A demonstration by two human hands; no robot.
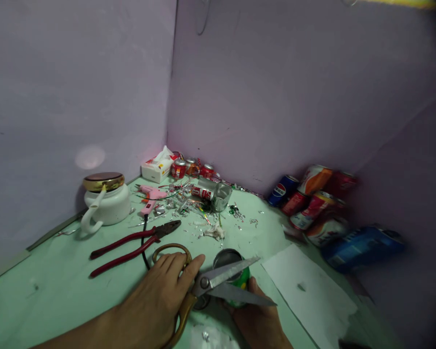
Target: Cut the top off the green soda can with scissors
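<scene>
My left hand [165,286] rests on the golden handles of large scissors [204,283], its fingers over the upper loop. The scissor blades are spread apart and point right, crossing in front of a green can [242,283]. That can has an open top with a dark grey inside. My right hand [259,315] holds the can from its lower right side, partly hidden behind the lower blade. Left of the scissors lie red-handled pliers [154,237].
A white teapot [112,206] stands at the left. Farther back are a pink glue gun [150,196], a tissue box [156,169], a clear cup [221,196], small cans and metal scraps. White paper [308,291] and stacked cans [312,208] occupy the right side.
</scene>
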